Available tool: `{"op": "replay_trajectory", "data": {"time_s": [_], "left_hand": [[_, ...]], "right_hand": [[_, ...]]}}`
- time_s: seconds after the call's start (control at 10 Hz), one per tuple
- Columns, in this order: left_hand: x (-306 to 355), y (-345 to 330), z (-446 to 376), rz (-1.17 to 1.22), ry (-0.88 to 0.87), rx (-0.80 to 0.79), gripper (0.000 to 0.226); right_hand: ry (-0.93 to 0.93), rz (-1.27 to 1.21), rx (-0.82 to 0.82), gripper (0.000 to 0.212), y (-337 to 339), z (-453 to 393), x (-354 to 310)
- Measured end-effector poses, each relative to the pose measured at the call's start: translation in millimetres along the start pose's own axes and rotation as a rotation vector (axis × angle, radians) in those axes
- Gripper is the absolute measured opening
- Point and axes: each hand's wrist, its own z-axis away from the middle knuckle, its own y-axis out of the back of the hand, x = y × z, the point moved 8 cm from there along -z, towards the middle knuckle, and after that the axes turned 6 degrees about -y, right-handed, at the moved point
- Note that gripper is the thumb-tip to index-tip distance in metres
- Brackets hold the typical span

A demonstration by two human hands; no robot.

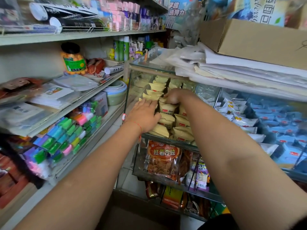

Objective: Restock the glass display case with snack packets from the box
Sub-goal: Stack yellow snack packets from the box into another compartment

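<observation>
While hands sort packets (167,109), bag (162,156) reads 红薯沙拉

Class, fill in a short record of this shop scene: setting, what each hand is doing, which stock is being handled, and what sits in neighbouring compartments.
setting: glass display case beside shop shelves
left hand: fingers straight, pressing flat on the yellow snack packets
right hand: fingers curled into the same packets, further back
compartment to the right: white packets, then blue packets
shelf below: orange chip bag
on top of case: stacked papers, cardboard box
</observation>
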Motion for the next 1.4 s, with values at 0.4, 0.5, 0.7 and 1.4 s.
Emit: {"op": "replay_trajectory", "data": {"time_s": [0.4,0.5,0.7,1.4], "left_hand": [[0,1,0,0.018,0.007,0.002,0.062],[0,-1,1,0.017,0.013,-0.006,0.062],[0,0,0,0.014,0.014,0.0,0.062],[7,14,9,-0.116,-0.036,0.176,0.043]], "right_hand": [[0.023,0.126,0.188,0.047,5,2,-14],[0.017,0.131,0.077,0.03,5,8,-11],[0.061,0.016,0.174,0.017,25,14,-20],[0.049,0.016,0.345,0.024,20,31,-13]]}}
